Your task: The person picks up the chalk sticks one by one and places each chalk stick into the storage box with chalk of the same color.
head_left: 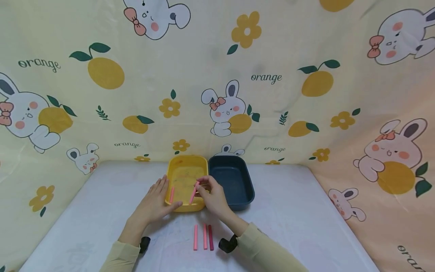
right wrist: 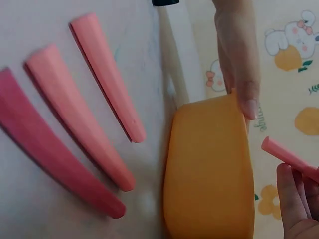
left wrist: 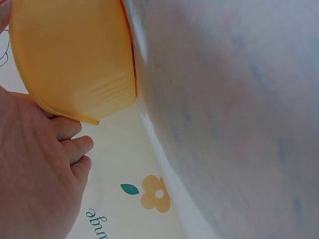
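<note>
My right hand (head_left: 216, 199) pinches a slim pink crayon (head_left: 193, 194) between thumb and fingers, slanted over the near right part of a yellow plastic bin (head_left: 185, 179). Inside that bin, by its left wall, lies another pink crayon (head_left: 171, 195). On the bin's near left corner rests my left hand (head_left: 153, 201), fingers straight along the left rim and thumb along the front rim. In the left wrist view, its fingertips show right at the yellow rim.
Closer to me on the white table (head_left: 278, 234) lie two pink crayons (right wrist: 107, 77) and a darker red one (right wrist: 55, 144), roughly side by side. A dark blue bin (head_left: 232, 181) stands right beside the yellow one. Behind hangs a patterned cloth (head_left: 292, 37).
</note>
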`<state>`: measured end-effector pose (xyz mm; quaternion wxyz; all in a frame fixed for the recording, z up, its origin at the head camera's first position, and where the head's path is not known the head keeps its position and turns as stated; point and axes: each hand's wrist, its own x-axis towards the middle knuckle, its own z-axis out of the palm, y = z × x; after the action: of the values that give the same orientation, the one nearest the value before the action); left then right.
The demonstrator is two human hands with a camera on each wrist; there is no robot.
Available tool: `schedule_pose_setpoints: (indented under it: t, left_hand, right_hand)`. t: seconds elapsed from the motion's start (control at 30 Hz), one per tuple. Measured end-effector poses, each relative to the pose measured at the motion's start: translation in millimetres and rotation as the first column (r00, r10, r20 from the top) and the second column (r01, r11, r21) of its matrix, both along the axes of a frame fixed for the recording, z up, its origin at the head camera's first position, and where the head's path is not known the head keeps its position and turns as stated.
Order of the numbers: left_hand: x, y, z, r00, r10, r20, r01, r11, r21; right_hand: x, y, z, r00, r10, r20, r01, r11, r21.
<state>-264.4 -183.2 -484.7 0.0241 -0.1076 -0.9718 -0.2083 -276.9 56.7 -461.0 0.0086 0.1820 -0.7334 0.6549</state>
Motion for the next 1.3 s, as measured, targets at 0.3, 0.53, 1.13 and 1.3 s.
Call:
schedule_pose_setpoints:
  t: [0.3, 0.53, 1.13, 1.3]
  left_hand:
    - [-0.5, -1.8, 1.5, 1.000, -0.011, -0.010, 0.011, 1.000, -0.004]
    - [-0.6, -1.4, 2.4, 1.000, -0.015, -0.012, 0.015, 1.000, -0.006]
    - [1.0, -2.1, -0.3, 0.999, -0.028, -0.031, 0.028, 1.000, -0.003]
    - [1.6, -1.1, 1.4, 0.999, -0.036, -0.031, 0.037, 0.999, 0.008]
  right_hand:
    - [-18.7, -17.0, 6.2, 1.000, 0.023, 0.005, -0.023, 0.997, 0.072]
    - [-35.6, -31.9, 2.0, 0.999, 0.050, -0.004, -0.049, 0.989, 0.140]
    - [-66.0, -53.7, -9.8, 0.978, 0.112, 0.176, -0.163, 0.938, 0.305]
    - [-73.6, -54.9, -13.6, 0.953, 0.149, 0.263, -0.225, 0.931, 0.288]
